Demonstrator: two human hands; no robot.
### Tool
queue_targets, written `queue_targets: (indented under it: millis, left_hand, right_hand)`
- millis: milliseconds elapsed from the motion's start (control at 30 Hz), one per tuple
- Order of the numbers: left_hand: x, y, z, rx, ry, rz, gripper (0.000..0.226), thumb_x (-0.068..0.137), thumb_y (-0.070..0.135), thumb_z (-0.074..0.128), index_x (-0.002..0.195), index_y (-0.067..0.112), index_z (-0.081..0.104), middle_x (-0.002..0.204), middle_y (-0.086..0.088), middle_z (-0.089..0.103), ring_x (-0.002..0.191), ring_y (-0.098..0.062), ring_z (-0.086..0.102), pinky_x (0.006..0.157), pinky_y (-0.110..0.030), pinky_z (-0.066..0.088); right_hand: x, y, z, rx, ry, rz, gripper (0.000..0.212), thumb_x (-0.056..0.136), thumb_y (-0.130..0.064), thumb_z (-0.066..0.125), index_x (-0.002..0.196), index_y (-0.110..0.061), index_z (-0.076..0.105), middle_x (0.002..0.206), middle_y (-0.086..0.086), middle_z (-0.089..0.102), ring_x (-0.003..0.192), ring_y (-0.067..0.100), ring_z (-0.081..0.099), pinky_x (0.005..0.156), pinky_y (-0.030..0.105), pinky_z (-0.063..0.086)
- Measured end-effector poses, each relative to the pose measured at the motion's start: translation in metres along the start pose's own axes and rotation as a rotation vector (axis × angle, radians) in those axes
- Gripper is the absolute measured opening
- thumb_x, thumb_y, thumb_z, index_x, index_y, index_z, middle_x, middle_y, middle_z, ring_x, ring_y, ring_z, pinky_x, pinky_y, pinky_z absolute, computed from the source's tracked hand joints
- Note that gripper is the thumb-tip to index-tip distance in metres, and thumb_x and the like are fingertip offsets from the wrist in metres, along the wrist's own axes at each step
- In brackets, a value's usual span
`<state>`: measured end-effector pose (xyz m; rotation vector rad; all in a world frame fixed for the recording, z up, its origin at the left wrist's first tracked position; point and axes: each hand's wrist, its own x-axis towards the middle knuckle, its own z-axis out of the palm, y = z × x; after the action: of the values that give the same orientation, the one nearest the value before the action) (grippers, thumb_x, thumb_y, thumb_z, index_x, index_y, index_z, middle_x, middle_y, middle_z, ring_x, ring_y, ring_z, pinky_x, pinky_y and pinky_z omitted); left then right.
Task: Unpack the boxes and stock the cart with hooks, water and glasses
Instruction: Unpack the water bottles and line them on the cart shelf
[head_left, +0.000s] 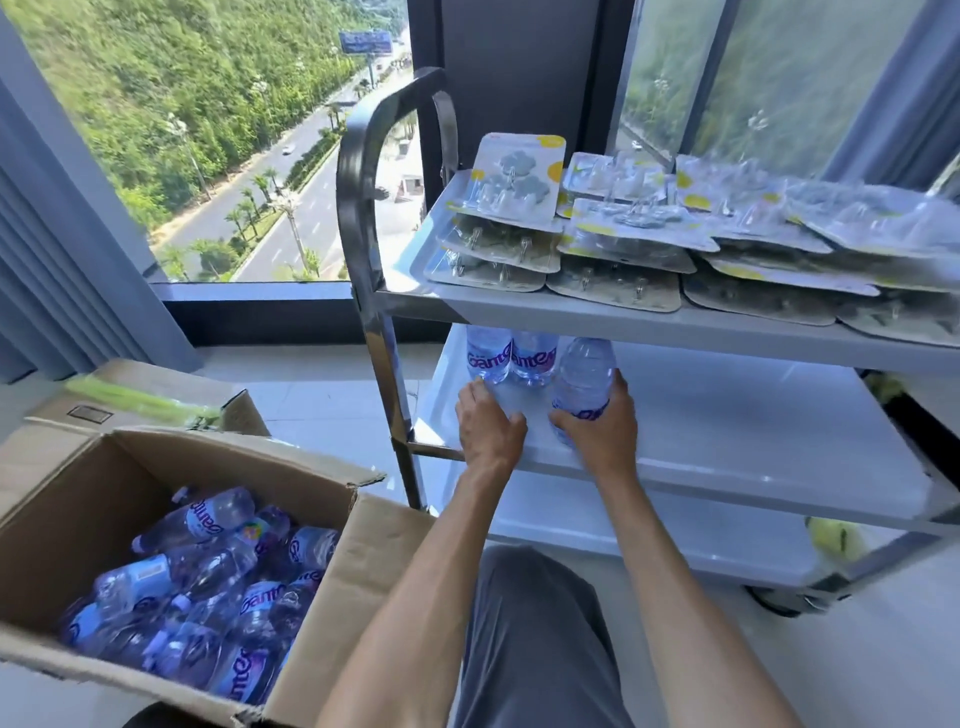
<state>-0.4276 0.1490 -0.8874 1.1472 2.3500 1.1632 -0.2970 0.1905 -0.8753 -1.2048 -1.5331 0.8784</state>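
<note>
At 8 o'clock, an open cardboard box (358, 540) holds water bottles (218, 587) (lying jumbled). At center, the left hand (488, 428) rests loose-fingered, holding nothing, on the cart's middle shelf (727, 447) by 2 standing bottles (511, 358). The right hand (597, 426) grips a third bottle (584, 384). Hook packs (623, 244) fill the top shelf at 1 o'clock.

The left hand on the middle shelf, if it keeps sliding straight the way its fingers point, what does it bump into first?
Most likely the leftmost standing water bottle. The left hand points toward the back of the middle shelf, its fingertips almost at that bottle's base. Whether they already touch is hard to tell.
</note>
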Motion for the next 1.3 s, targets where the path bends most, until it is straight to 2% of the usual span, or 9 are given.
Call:
queue_targets:
  millis: [167,400,600,733,833,933,1067,1200,1300]
  left_hand:
    - [-0.003,-0.010,0.012,0.028,-0.029,-0.038,0.098,0.084,0.015,0.073,0.156,0.007,0.007,0.157,-0.014,0.026,0.147,-0.030,0.020,0.119,-0.040,0.024]
    - [-0.001,-0.021,0.014,0.048,0.013,0.031,0.068,0.080,0.020,0.075,0.139,0.004,0.044,0.136,-0.012,0.049,0.132,-0.029,0.039,0.113,-0.035,0.033]
    - [-0.003,-0.027,0.016,0.057,0.016,0.067,0.050,0.085,0.021,0.070,0.132,0.006,0.058,0.140,-0.011,0.049,0.134,-0.026,0.039,0.111,-0.033,0.031]
    - [-0.019,-0.036,0.000,-0.240,0.190,0.131,0.027,0.086,0.008,0.064,0.113,0.006,0.069,0.116,-0.006,0.067,0.104,-0.017,0.064,0.089,-0.030,0.052]
    - [-0.028,-0.057,-0.031,-0.394,0.473,0.042,0.020,0.082,0.006,0.060,0.099,0.010,0.069,0.093,0.000,0.069,0.074,-0.004,0.063,0.063,-0.010,0.047]
    - [-0.027,-0.099,-0.069,-0.384,0.652,-0.054,0.017,0.078,0.004,0.058,0.089,0.007,0.071,0.083,-0.003,0.070,0.071,-0.016,0.063,0.062,-0.008,0.042]
    - [-0.031,-0.170,-0.114,-0.338,0.794,-0.310,0.021,0.078,0.006,0.054,0.090,0.006,0.071,0.086,-0.009,0.072,0.083,-0.028,0.064,0.078,-0.031,0.050]
    - [-0.047,-0.238,-0.133,-0.089,0.570,-0.602,0.025,0.083,0.005,0.053,0.100,0.010,0.071,0.102,-0.015,0.072,0.100,-0.036,0.063,0.081,-0.035,0.047]
    - [-0.060,-0.278,-0.139,0.005,0.287,-0.751,0.027,0.086,0.010,0.056,0.110,0.009,0.068,0.115,-0.017,0.068,0.112,-0.036,0.059,0.090,-0.034,0.046]
  right_hand:
    - [-0.007,0.022,0.005,-0.076,0.090,0.086,0.058,0.063,-0.015,0.087,0.113,-0.018,0.057,0.101,-0.006,0.065,0.087,0.010,0.058,0.067,0.001,0.036]
    - [0.039,0.019,0.022,-0.172,0.121,0.183,0.072,0.070,-0.010,0.080,0.134,-0.007,0.046,0.115,0.015,0.067,0.106,0.035,0.063,0.083,0.036,0.050]
    - [0.054,0.018,0.028,-0.281,0.036,0.237,0.072,0.078,-0.009,0.073,0.141,-0.007,0.038,0.121,0.017,0.065,0.111,0.037,0.061,0.083,0.036,0.048]
    - [0.016,0.014,0.031,-0.267,0.240,0.254,0.057,0.080,0.003,0.058,0.135,0.002,0.044,0.126,0.024,0.054,0.117,0.040,0.052,0.095,0.042,0.042]
    - [-0.031,0.007,0.050,-0.151,0.320,0.062,0.036,0.073,0.013,0.050,0.107,0.002,0.061,0.105,0.018,0.062,0.099,0.035,0.058,0.088,0.040,0.044]
    - [-0.072,0.000,0.081,-0.104,0.146,-0.033,0.024,0.077,0.011,0.049,0.088,-0.004,0.064,0.087,0.009,0.069,0.082,0.028,0.063,0.075,0.033,0.048]
    - [-0.116,-0.012,0.136,-0.053,-0.164,-0.046,0.020,0.081,0.000,0.054,0.089,-0.012,0.069,0.082,0.004,0.073,0.078,0.024,0.068,0.070,0.033,0.052]
    - [-0.155,-0.023,0.190,-0.075,-0.560,0.029,0.020,0.084,-0.017,0.056,0.095,-0.024,0.071,0.094,-0.005,0.074,0.092,0.017,0.068,0.081,0.032,0.053]
    - [-0.180,-0.027,0.226,-0.209,-0.677,0.040,0.029,0.082,-0.006,0.054,0.101,-0.015,0.073,0.104,0.007,0.072,0.102,0.024,0.064,0.089,0.029,0.049]
